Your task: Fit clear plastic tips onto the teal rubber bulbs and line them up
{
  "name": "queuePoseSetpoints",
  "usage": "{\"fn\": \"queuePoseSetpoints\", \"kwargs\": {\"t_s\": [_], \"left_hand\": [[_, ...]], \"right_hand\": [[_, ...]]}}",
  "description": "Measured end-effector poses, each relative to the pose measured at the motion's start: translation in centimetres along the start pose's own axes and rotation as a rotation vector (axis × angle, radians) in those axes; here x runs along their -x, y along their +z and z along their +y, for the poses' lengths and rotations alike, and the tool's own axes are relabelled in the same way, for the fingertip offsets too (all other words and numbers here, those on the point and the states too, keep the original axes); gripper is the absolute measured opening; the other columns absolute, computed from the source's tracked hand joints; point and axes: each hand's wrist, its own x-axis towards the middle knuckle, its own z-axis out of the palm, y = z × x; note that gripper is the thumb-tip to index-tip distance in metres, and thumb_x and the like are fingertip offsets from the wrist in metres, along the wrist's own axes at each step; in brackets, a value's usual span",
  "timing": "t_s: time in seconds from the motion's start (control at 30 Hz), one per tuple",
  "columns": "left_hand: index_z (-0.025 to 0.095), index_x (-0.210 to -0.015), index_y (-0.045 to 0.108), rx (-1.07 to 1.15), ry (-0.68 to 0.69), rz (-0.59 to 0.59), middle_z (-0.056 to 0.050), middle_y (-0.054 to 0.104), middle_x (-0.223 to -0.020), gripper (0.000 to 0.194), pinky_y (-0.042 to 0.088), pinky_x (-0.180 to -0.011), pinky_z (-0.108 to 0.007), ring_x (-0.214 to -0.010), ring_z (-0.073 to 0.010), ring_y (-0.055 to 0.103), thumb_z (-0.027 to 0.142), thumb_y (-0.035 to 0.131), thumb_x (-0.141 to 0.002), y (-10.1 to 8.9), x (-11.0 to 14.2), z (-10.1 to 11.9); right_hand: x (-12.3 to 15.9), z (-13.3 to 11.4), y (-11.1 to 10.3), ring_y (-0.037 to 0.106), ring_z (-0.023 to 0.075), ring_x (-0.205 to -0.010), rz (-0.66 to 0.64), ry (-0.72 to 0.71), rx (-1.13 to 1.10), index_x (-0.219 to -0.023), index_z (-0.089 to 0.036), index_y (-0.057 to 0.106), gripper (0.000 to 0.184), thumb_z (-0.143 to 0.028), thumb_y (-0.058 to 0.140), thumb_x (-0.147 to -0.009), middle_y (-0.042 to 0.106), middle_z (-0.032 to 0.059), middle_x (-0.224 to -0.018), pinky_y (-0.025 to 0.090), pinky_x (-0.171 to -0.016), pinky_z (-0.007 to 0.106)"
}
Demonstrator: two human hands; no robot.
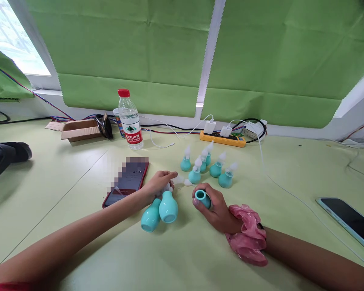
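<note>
My right hand [216,207] is closed around a turquoise vase [204,200], thumb on 1 side and fingers on the other, its round mouth turned up toward me. A pink scrunchie [248,238] circles that wrist. My left hand [158,182] is partly curled over the necks of 2 lying vases [168,208], whose flat bases point to the near edge of the tabletop [185,262]. A translucent piece [178,179] shows at its fingertips; I cannot tell whether I grip it or the necks, as those fingers are partly hidden.

Between my hands and the far edge of the tabletop, 6 small turquoise pots [194,176] stand upright in a loose cluster, each with a pale, translucent top. To the left of my left hand lies a phone in a red case [125,186]. Near the far edge stands a clear bottle with a red cap [130,127], and left of it lies an open cardboard box [81,130]. A yellow power strip [223,139] runs along the far edge behind the pots, holding 2 white plugs [210,127]. Toward the right edge lies another phone [350,222].
</note>
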Motion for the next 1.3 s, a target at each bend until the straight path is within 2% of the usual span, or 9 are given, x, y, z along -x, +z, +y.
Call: {"fn": "queuePoseSetpoints", "kwargs": {"t_s": [0.13,0.27,0.37,0.47,0.6,0.77,0.87,1.13,1.3], "left_hand": [[0.017,-0.083,0.044,0.031,0.033,0.026,0.005,0.048,-0.051,0.023,0.022,-0.030,-0.015,-0.034,-0.0056,0.040,0.035,0.052,-0.071,0.1,-0.2,-0.5],[0.017,-0.077,0.044,0.041,0.048,0.012,0.006,0.046,-0.049,0.023,0.023,-0.032,-0.015,-0.034,-0.0053,0.039,0.034,0.055,-0.067,0.4,0.4,-0.1],[0.015,-0.067,0.045,-0.066,0.077,-0.096,0.006,0.046,-0.045,0.026,0.025,-0.035,-0.016,-0.035,-0.0056,0.038,0.037,0.059,-0.062,0.6,1.0,0.3],[0.014,-0.059,0.048,-0.352,0.200,-0.217,0.005,0.045,-0.044,0.025,0.027,-0.039,-0.017,-0.040,-0.0061,0.037,0.036,0.061,-0.059,0.7,1.3,0.4],[0.014,-0.070,0.060,-0.667,0.429,-0.137,0.005,0.044,-0.048,0.017,0.028,-0.046,-0.018,-0.044,-0.0068,0.037,0.030,0.053,-0.064,0.8,1.9,0.5],[0.015,-0.085,0.063,-0.776,0.420,-0.103,0.003,0.047,-0.051,0.027,0.031,-0.049,-0.020,-0.046,-0.0090,0.039,0.031,0.050,-0.067,0.8,2.5,0.9],[0.015,-0.089,0.063,-0.792,0.407,-0.093,0.003,0.048,-0.052,0.031,0.032,-0.050,-0.020,-0.047,-0.0100,0.041,0.032,0.050,-0.067,0.8,2.7,1.0],[0.016,-0.083,0.061,-0.747,0.438,-0.070,0.004,0.048,-0.051,0.026,0.032,-0.050,-0.020,-0.048,-0.0099,0.041,0.035,0.050,-0.069,0.9,2.8,1.1],[0.015,-0.072,0.057,-0.652,0.527,-0.053,0.004,0.044,-0.049,0.025,0.029,-0.048,-0.019,-0.048,-0.0084,0.036,0.037,0.045,-0.075,1.0,3.1,1.5]], "right_hand": [[-0.2,0.1,0.1,0.049,0.0145,-0.071,0.036,0.069,-0.037,-0.086,-0.020,0.046,0.011,-0.029,0.042,-0.082,0.053,0.0023,-0.079,0.040,-0.066,0.027],[-0.4,0.1,0.1,0.049,0.0158,-0.076,-0.003,0.044,-0.028,-0.086,-0.020,0.048,0.011,-0.029,0.044,-0.082,0.053,0.0030,-0.081,0.040,-0.069,0.028],[-0.5,0.0,0.0,0.049,0.0159,-0.077,-0.113,-0.017,-0.028,-0.088,-0.020,0.049,0.011,-0.029,0.044,-0.082,0.053,0.0034,-0.082,0.039,-0.071,0.028],[-0.5,-0.1,0.0,0.048,0.0165,-0.079,-0.150,-0.033,-0.002,-0.088,-0.020,0.049,0.012,-0.028,0.043,-0.082,0.053,0.0036,-0.082,0.039,-0.072,0.029],[-0.5,0.0,0.1,0.049,0.0167,-0.079,-0.031,0.006,-0.011,-0.088,-0.020,0.048,0.011,-0.028,0.042,-0.083,0.052,0.0039,-0.082,0.039,-0.071,0.029],[-0.7,0.5,0.1,0.048,0.0182,-0.084,0.190,-0.043,-0.034,-0.087,-0.021,0.046,0.009,-0.026,0.045,-0.081,0.050,0.0048,-0.087,0.039,-0.075,0.032],[-1.0,1.1,0.1,0.046,0.0187,-0.087,0.281,-0.012,-0.028,-0.088,-0.020,0.045,0.010,-0.027,0.046,-0.080,0.048,0.0053,-0.089,0.038,-0.077,0.033],[-1.7,2.8,0.2,0.046,0.0169,-0.082,0.334,0.247,-0.089,-0.089,-0.019,0.046,0.017,-0.033,0.044,-0.080,0.050,0.0028,-0.086,0.037,-0.075,0.030],[-1.7,3.0,0.3,0.047,0.0170,-0.086,0.351,0.260,-0.094,-0.091,-0.019,0.046,0.017,-0.032,0.046,-0.080,0.051,0.0033,-0.091,0.036,-0.077,0.031]]}}
